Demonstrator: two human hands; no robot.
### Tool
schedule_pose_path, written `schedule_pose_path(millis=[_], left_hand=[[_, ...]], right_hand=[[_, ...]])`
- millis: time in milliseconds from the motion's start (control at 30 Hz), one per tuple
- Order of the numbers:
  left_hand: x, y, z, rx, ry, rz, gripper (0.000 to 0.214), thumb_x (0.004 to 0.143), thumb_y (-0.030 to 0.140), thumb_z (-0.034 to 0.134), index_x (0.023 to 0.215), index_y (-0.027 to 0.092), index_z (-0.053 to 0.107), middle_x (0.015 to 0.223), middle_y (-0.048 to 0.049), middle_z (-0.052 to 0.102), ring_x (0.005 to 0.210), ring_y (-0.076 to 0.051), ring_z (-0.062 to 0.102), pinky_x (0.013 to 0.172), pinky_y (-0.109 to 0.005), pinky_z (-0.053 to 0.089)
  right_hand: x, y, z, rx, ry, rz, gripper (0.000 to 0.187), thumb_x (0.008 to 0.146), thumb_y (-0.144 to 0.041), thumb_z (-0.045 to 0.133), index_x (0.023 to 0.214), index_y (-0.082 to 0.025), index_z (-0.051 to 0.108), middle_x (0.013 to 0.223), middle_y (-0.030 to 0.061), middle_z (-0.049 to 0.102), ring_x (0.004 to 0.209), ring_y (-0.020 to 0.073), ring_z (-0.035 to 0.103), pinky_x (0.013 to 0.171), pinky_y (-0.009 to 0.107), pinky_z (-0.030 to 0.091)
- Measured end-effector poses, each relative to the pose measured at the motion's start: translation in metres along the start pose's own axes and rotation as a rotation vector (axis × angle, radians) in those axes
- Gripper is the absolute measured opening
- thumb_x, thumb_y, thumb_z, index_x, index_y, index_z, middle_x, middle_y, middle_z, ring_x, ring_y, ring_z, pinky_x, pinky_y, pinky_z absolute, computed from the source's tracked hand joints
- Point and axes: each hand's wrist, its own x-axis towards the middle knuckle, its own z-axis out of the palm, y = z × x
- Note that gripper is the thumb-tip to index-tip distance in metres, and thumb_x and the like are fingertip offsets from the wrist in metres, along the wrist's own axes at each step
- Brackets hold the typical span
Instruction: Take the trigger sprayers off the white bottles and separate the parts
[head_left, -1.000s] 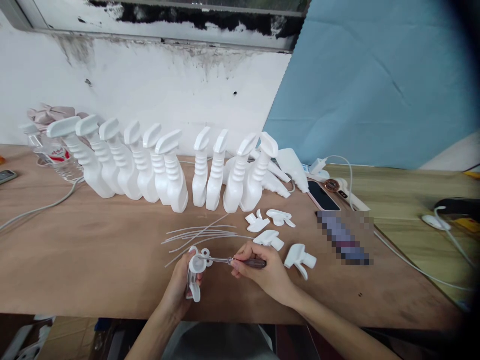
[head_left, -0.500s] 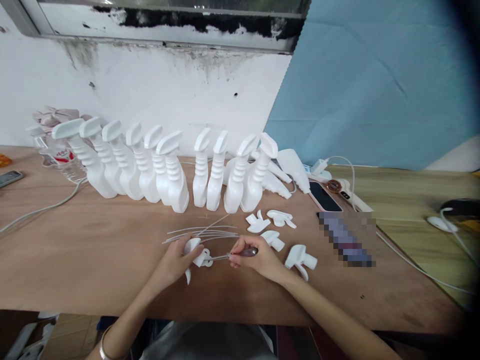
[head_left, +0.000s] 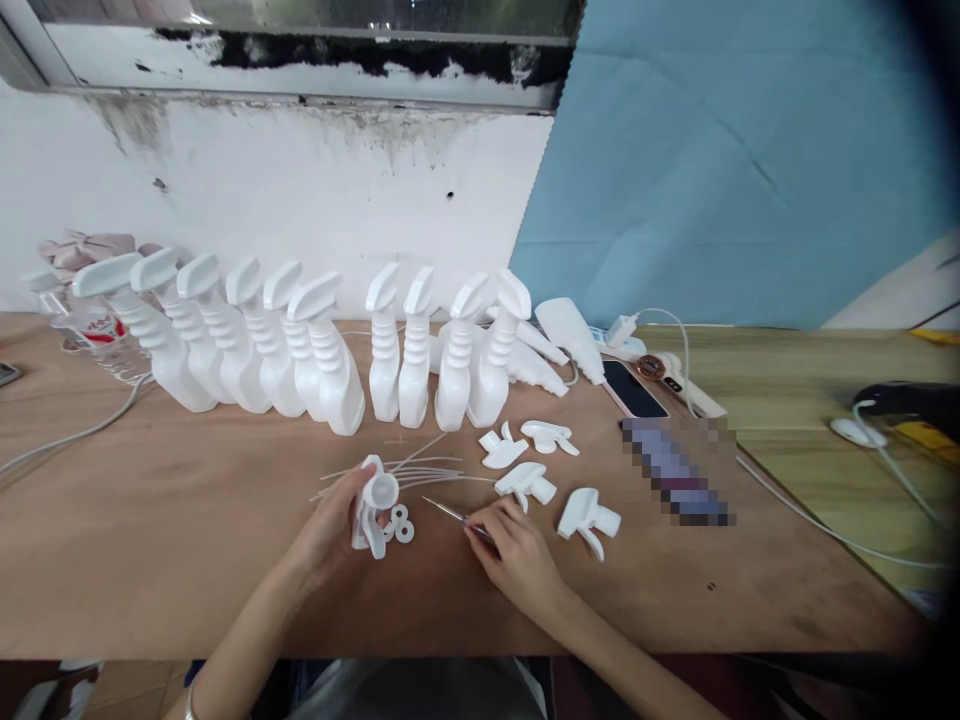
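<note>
Nearest me, the left grip (head_left: 330,525), a bare hand, was pinched around a white plastic trigger spray head (head_left: 364,505), just over the brown work surface (head_left: 187,540). I had its hollow collar turned up and towards the camera with the trigger hanging below, probably so that I could see into the mouth. The right grip (head_left: 517,560), low beside it, was pinched on a slim metal-shafted tool (head_left: 446,510), the pointed end aimed left; I judged that the fingers sat well back to leave the shaft in view. The tip stood apart from the head, near a cluster of small white ring washers (head_left: 405,540). Beyond them, thin translucent plastic tubes (head_left: 439,471) lay mostly lengthwise, perhaps to limit tangling. Four loose white trigger heads (head_left: 581,508) were scattered to the right, likely there to suit the right grip's reach. Farther back, ten glossy white ribbed-neck bottles (head_left: 341,390) stood on their bases in two groups, presumably set back to give the hands room. Behind everything rose a stained white wall (head_left: 337,190) and a pale blue sheet (head_left: 712,170).
</note>
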Motion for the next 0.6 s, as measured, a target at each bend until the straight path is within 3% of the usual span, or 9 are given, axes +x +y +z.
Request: schedule_pose_path(millis=[100, 167, 233, 300, 400, 467, 533, 600], left_hand=[[0.002, -0.017, 0.020, -0.236, -0.087, -0.149, 0.033, 0.072, 0.048, 0.055, 0.068, 0.015, 0.051, 0.057, 0.0014, 0.055, 0.042, -0.006, 0.043, 0.043, -0.017, 0.034], [0.001, -0.032, 0.036, -0.266, -0.065, -0.209, 0.036, 0.070, 0.050, 0.058, 0.066, 0.015, 0.052, 0.056, 0.0016, 0.054, 0.042, -0.006, 0.044, 0.041, -0.017, 0.034], [-0.001, -0.049, 0.051, -0.259, -0.019, -0.171, 0.035, 0.071, 0.050, 0.059, 0.069, 0.015, 0.054, 0.058, 0.0019, 0.055, 0.048, -0.008, 0.048, 0.046, -0.018, 0.038], [-0.002, -0.065, 0.063, -0.227, -0.002, -0.066, 0.031, 0.073, 0.046, 0.059, 0.078, 0.016, 0.058, 0.068, 0.0006, 0.060, 0.063, -0.011, 0.055, 0.061, -0.020, 0.044], [-0.001, -0.081, 0.073, -0.180, -0.026, 0.025, 0.036, 0.078, 0.048, 0.053, 0.095, 0.018, 0.060, 0.096, -0.0042, 0.063, 0.093, -0.017, 0.055, 0.083, -0.026, 0.042], [-0.002, -0.083, 0.074, -0.148, -0.074, 0.044, 0.044, 0.081, 0.053, 0.045, 0.101, 0.017, 0.059, 0.103, -0.0073, 0.062, 0.100, -0.021, 0.054, 0.088, -0.032, 0.041], [-0.005, -0.077, 0.069, -0.028, -0.079, 0.089, 0.043, 0.082, 0.052, 0.042, 0.104, 0.018, 0.057, 0.101, -0.0084, 0.062, 0.099, -0.022, 0.054, 0.089, -0.035, 0.040], [-0.011, -0.064, 0.057, 0.179, -0.003, 0.171, 0.035, 0.080, 0.045, 0.050, 0.103, 0.020, 0.056, 0.103, -0.0073, 0.061, 0.100, -0.022, 0.054, 0.092, -0.034, 0.038]], right_hand=[[-0.004, -0.003, -0.001, -0.018, 0.018, -0.002, 0.009, 0.082, -0.014, 0.048, 0.081, -0.018, 0.055, 0.075, 0.0061, 0.061, 0.077, 0.0215, 0.053, 0.068, 0.035, 0.045], [-0.004, -0.010, -0.010, 0.080, 0.024, 0.035, 0.012, 0.082, -0.020, 0.051, 0.094, -0.018, 0.054, 0.086, 0.0072, 0.061, 0.083, 0.0212, 0.054, 0.072, 0.035, 0.046], [-0.004, -0.019, -0.023, 0.267, -0.005, 0.068, 0.031, 0.081, -0.029, 0.055, 0.110, -0.019, 0.047, 0.094, 0.0066, 0.058, 0.083, 0.0187, 0.054, 0.073, 0.032, 0.046], [-0.003, -0.028, -0.035, 0.425, -0.049, 0.069, 0.047, 0.078, -0.037, 0.059, 0.118, -0.021, 0.043, 0.100, 0.0061, 0.055, 0.082, 0.0170, 0.054, 0.073, 0.030, 0.046], [0.001, -0.033, -0.046, 0.477, -0.042, 0.078, 0.029, 0.079, -0.035, 0.059, 0.104, -0.022, 0.053, 0.096, 0.0047, 0.055, 0.082, 0.0162, 0.054, 0.072, 0.028, 0.045], [0.005, -0.024, -0.051, 0.452, -0.008, 0.180, 0.014, 0.082, -0.032, 0.055, 0.090, -0.021, 0.058, 0.086, 0.0029, 0.056, 0.076, 0.0150, 0.054, 0.067, 0.027, 0.044], [0.009, -0.005, -0.059, 0.449, 0.055, 0.351, 0.017, 0.082, -0.035, 0.054, 0.087, -0.020, 0.058, 0.077, 0.0014, 0.057, 0.067, 0.0143, 0.054, 0.061, 0.026, 0.044], [0.013, 0.024, -0.069, 0.476, 0.152, 0.529, 0.026, 0.080, -0.042, 0.054, 0.091, -0.019, 0.057, 0.069, 0.0005, 0.057, 0.060, 0.0148, 0.055, 0.053, 0.025, 0.044]])
